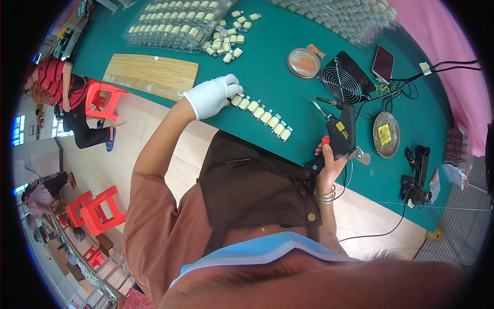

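My left hand point(208, 98), in a white glove, is closed at the left end of a slanting row of small cream-coloured parts with metal ends point(266, 117). Its fingertips pinch the end part, which they largely hide. The row stands on the green table near its front edge. In my bare right hand point(331, 170) is a black soldering gun point(341, 129), gripped by its handle, with a small solder reel point(360, 155) at its rear. The gun's tip points up and left, apart from the row.
A wooden board point(152, 73) lies left of my glove. Loose cream parts point(226, 44) and trays point(172, 26) of them stand behind. Around the gun are a round dish point(303, 63), a fan with a wire guard point(342, 82), a phone point(383, 63), a metal plate point(380, 147) and cables point(437, 69).
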